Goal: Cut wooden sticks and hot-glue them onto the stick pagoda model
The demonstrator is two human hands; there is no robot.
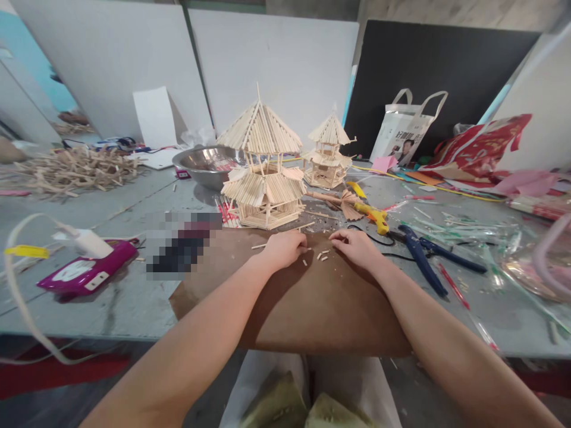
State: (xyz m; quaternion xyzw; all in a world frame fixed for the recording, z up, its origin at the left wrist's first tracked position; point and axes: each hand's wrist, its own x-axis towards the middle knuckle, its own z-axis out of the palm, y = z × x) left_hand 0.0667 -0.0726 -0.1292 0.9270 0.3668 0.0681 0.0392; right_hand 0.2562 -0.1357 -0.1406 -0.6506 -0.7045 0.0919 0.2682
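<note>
Both hands rest low over a brown board (321, 297). My left hand (283, 248) has its fingers curled down on the board; whatever they may hold is hidden. My right hand (354, 246) lies a little way to the right, its fingers loosely bent and thumb slightly apart, with nothing visible in them. Between the hands lie several short cut pieces of wooden stick (322, 255). Just beyond my left hand stands a two-tiered pavilion model (266, 190) made of thin sticks, with a pointed roof. A smaller stick pavilion (329, 151) stands behind it to the right.
To the right are blue-handled pliers (423, 252), a yellow glue gun (377, 217) and clear plastic wrappers (468, 232). A metal bowl (203, 169), a stick pile (84, 169) and a purple power strip (91, 273) are on the left. A paper bag (399, 134) stands behind.
</note>
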